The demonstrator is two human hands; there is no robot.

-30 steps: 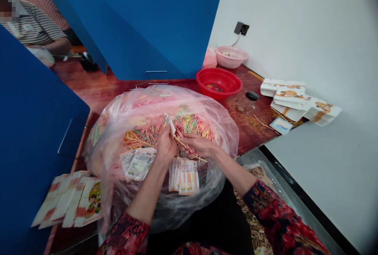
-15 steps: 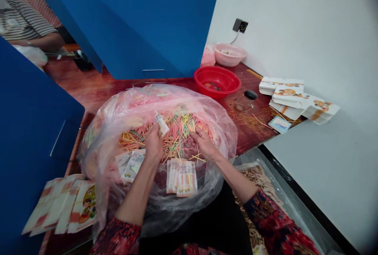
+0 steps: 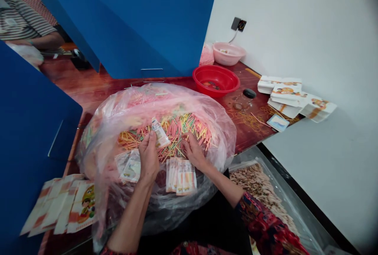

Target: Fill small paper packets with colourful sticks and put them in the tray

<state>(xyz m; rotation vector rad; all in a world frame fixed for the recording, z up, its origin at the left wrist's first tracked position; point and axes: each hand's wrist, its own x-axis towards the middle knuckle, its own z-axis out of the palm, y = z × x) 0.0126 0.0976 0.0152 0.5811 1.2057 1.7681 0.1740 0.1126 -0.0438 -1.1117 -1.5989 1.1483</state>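
Observation:
My left hand pinches a small printed clear packet, held upright and tilted over a heap of thin coloured sticks. The sticks are pink, yellow, orange and green, and lie in a large open clear plastic bag. My right hand is closed over the near side of the heap, its fingertips together on thin sticks; how many is hidden. Below it, a row of packets with sticks inside lies on the bag. More packets lie beside my left wrist.
A red basin, a pink basin, a jar with a black lid and rubber bands are on the table. Printed stacks lie right and lower left. Blue partitions stand behind; a person sits beyond them.
My right hand has drawn left and nearer to the packet, along the heap. My left hand has shifted slightly left and down, and the packet has turned more to face me.

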